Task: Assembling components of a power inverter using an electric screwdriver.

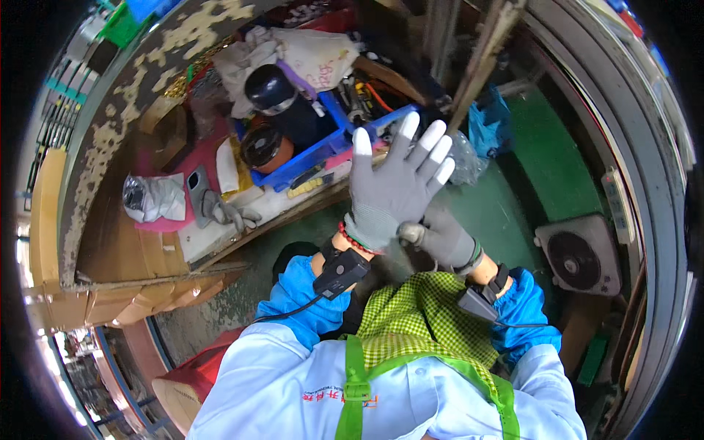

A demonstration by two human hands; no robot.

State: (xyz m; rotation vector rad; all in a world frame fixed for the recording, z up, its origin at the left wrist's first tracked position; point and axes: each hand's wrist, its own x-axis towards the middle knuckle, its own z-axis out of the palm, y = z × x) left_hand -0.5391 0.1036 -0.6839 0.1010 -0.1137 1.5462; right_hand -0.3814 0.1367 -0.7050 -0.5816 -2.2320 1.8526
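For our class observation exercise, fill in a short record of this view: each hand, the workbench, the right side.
Left hand: gloved in grey, fingers spread
Right hand: gloved in grey, close by the left wrist; contact unclear
Workbench: blue bin, phone-like object, loose grey glove
Right side: pale unit with round dark grille

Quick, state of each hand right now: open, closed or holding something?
Left hand: open, fingers spread, holding nothing.
Right hand: can't tell whether open or closed; fingers blurred and partly hidden.
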